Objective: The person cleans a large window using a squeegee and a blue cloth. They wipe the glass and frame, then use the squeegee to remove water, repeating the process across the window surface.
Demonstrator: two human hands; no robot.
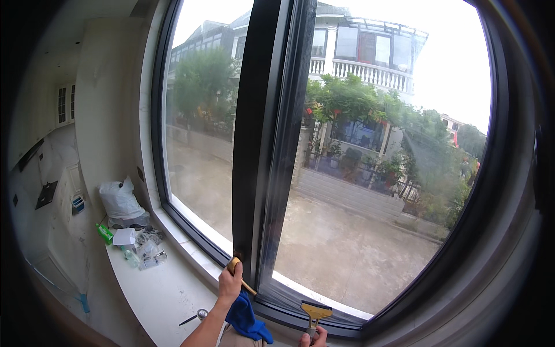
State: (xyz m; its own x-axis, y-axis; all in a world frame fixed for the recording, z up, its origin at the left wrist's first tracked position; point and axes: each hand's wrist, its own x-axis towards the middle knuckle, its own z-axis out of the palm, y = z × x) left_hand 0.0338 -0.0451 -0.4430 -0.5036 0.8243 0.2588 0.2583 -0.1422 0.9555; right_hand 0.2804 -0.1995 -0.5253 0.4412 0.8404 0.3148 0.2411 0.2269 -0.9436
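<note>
My left hand (230, 281) is closed around a yellow-gold tool (234, 263) with a narrow bar, held against the foot of the dark window mullion (251, 173). Just below that hand hangs a blue cloth (246, 319). At the bottom, right of centre, my right hand (314, 338) grips the grey handle of a yellow scraper (316, 311). The scraper's wide head points up, near the lower frame of the right window pane (347, 243). Hazy marks show on the glass.
Left of the window, a white counter (147, 295) bears a white plastic bag (122, 201), a green bottle (104, 233), a white box (124, 237) and small bagged parts (149, 249). Nearer lie a round metal can (202, 314) and a black pen-like item (188, 320).
</note>
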